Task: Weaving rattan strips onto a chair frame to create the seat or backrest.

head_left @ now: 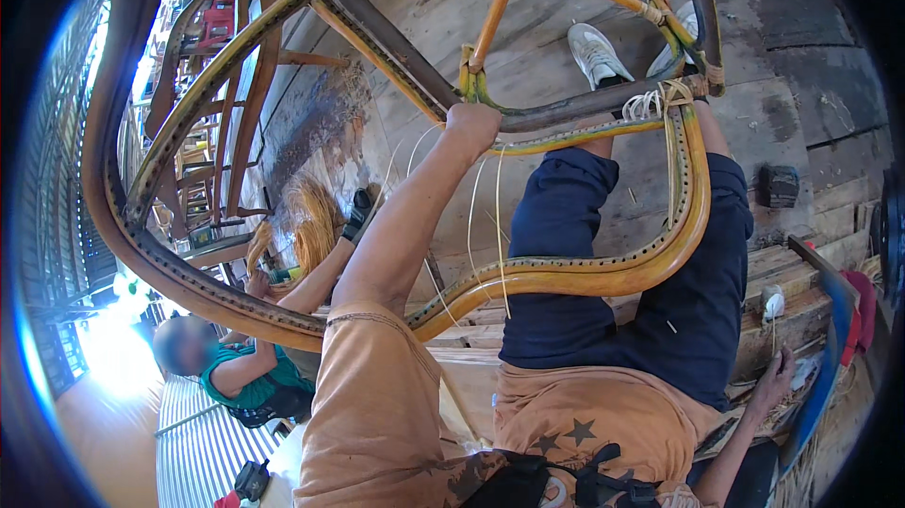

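left hand [471,126] grips rattan frame [603,272], lying crosswise.

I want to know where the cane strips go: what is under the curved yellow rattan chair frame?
Under the curved yellow rattan chair frame lie the person's dark blue trousers and grey wooden floorboards. Thin pale cane strips hang down. The left hand grips it; its fingers are hidden.

Yellow-amber rattan frame [603,272] with dark banding — navy trousers [679,291], orange star-print shirt [566,423], white shoe [596,54], grey plank floor [566,8].
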Tool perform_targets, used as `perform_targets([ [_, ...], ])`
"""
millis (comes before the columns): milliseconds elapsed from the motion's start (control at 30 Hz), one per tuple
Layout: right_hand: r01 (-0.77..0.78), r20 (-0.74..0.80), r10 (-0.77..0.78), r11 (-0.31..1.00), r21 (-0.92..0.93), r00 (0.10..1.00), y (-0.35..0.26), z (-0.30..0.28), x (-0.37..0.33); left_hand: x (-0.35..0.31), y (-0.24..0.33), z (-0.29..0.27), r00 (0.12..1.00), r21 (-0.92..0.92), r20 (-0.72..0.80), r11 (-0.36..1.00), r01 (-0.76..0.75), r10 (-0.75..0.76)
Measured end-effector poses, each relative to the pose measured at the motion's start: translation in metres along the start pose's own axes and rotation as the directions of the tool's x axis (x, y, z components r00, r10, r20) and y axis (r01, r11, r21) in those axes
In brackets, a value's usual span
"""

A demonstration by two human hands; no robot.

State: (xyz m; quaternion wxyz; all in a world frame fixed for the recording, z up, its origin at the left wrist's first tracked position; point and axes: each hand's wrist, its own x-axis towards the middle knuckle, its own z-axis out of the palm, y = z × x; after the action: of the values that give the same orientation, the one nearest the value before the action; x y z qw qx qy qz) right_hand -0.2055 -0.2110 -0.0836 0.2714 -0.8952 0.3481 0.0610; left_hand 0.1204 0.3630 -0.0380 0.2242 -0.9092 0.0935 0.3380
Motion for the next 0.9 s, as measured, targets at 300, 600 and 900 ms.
perform_targets([
  [300,0.020,-0.015,-0.019,1.000,0.019,1.000,0.005,0.002,0.005,0.003,-0.008,0.007,0.998,-0.033,-0.049,0.999,-0.028,0.026],
  [600,-0.008,0.009,0.007,0.998,0.055,1.000,0.002,0.002,0.008,0.002,-0.022,-0.010,0.999,0.131,0.042,0.991,0.005,-0.010],
  [900,0.010,-0.054,-0.004,0.992,0.126,0.999,-0.014,0.000,0.011,0.001,-0.021,-0.011,0.997,0.150,0.082,0.989,-0.006,-0.007],
])
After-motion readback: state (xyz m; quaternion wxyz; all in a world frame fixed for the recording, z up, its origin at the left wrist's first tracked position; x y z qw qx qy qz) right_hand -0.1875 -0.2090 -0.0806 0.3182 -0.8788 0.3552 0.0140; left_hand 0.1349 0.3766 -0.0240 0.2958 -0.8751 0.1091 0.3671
